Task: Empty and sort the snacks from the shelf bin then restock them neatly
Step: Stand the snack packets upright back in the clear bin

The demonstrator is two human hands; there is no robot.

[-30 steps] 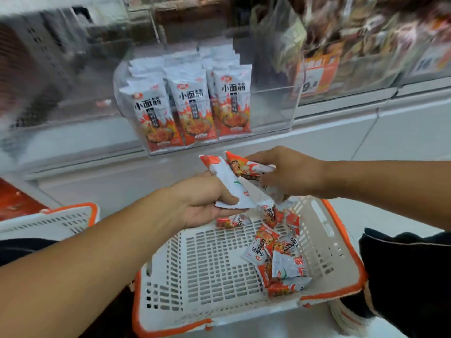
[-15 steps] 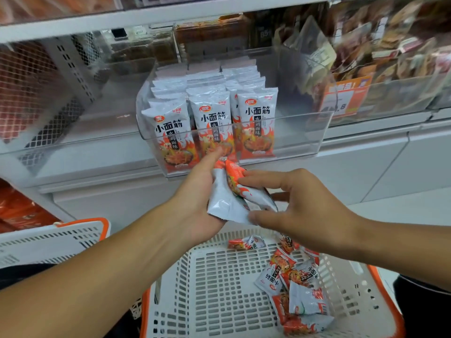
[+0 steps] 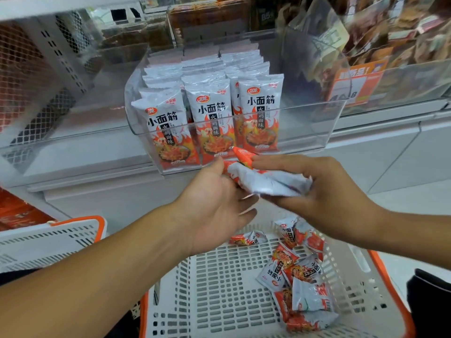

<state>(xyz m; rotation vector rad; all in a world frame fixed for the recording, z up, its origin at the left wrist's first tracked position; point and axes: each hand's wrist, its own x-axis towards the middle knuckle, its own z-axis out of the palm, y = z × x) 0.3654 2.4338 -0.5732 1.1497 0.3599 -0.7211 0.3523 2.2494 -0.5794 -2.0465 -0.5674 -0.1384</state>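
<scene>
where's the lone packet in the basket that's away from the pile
In the head view the lone packet lies at the far edge of the white basket, just below the left hand and left of the pile.

Clear bin (image 3: 305, 132) w/ upright snack packs (image 3: 212, 120) sits on shelf (image 3: 85, 154).

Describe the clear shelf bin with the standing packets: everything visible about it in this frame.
The clear bin looks like transparent plastic, with a low front wall and rounded corners. It sits on the white shelf and juts past its front edge. Inside, snack packets stand upright in three rows, white above, orange flames below, filling its left and middle; its right part holds none. The held packets, gripped by the right hand, hover just before its front wall; contact can't be judged.
</scene>
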